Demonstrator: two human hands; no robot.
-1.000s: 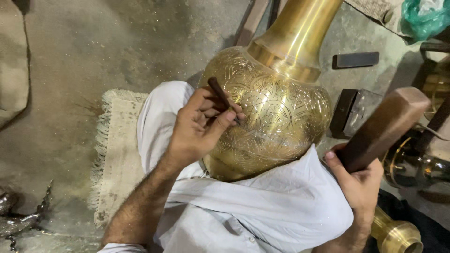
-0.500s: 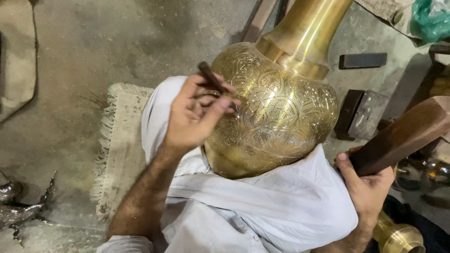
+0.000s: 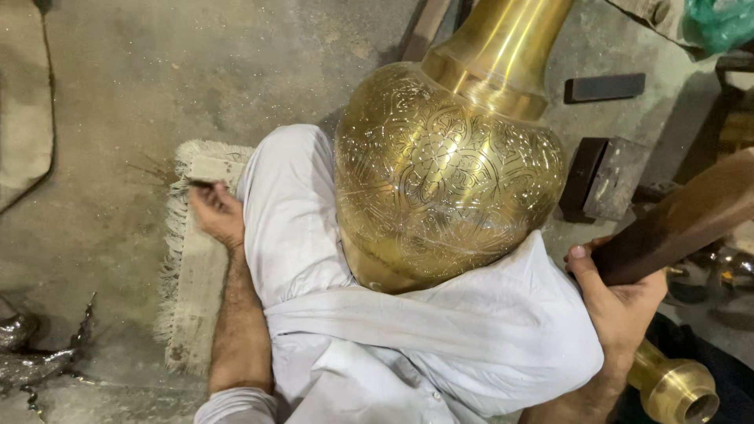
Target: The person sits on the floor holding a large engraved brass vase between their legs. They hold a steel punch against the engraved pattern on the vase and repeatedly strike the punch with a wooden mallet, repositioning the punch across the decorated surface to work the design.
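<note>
A large engraved brass vase (image 3: 448,173) lies across my lap on white cloth (image 3: 440,338), its neck pointing up and away. My left hand (image 3: 216,216) rests out to the left over a small fringed rug (image 3: 188,290), fingers curled around a thin dark chisel (image 3: 195,183) whose tip shows past the knuckles. My right hand (image 3: 616,302) is at the right, below the vase's belly. It grips the handle of a dark wooden mallet (image 3: 683,224) that slants up to the right, clear of the vase.
Dark metal blocks (image 3: 609,177) and a flat dark bar (image 3: 603,86) lie on the concrete floor right of the vase. A brass fitting (image 3: 675,389) sits at bottom right. Metal scraps (image 3: 23,353) lie at bottom left, with a beige cloth (image 3: 23,102) at the left edge.
My left hand has left the vase's surface and swung down to the left onto the rug with the chisel. The mallet hand has stayed at the right.
</note>
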